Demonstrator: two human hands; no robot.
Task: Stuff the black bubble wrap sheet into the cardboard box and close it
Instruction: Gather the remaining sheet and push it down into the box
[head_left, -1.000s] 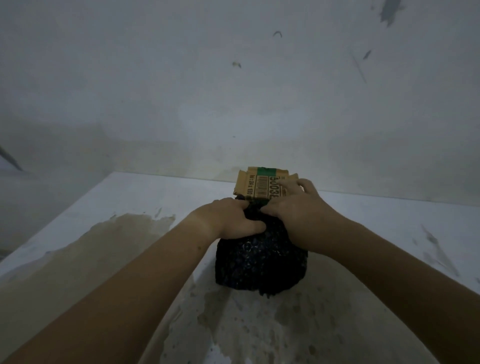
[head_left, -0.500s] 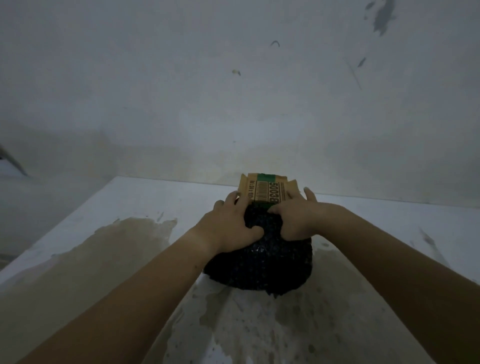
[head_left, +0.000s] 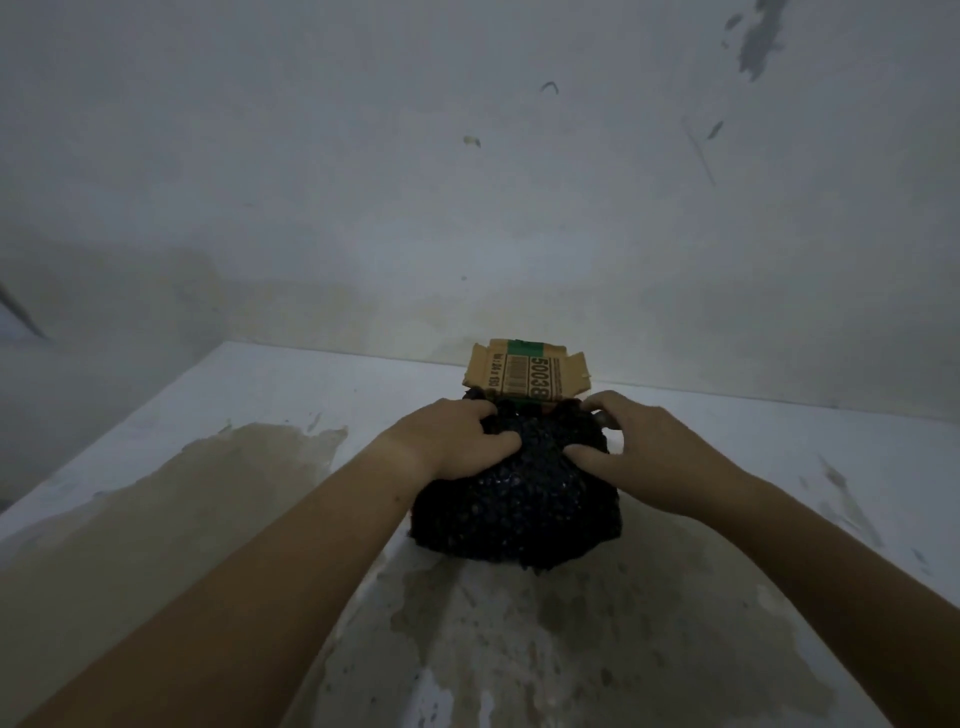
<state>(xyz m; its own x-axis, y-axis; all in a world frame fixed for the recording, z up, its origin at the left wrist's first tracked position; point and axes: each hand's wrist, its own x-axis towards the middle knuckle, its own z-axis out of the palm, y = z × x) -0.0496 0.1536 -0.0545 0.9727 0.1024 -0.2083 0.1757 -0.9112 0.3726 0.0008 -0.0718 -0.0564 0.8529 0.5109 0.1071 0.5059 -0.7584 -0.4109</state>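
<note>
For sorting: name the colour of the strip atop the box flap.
Green strip, head view.

Bubble wrap (head_left: 519, 499), centre frame: black plastic, pebbled, small glossy glints. Box flap (head_left: 527, 375) above it: brown matt cardboard, printed barcode, strip of green tape. Bench (head_left: 218, 415): white, smooth, paint worn with brownish stains. Wall (head_left: 467, 182): matt, scuffed plaster.

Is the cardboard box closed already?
No, the cardboard box has its flap standing upright behind the bubble wrap, which the left hand and right hand grip.
</note>
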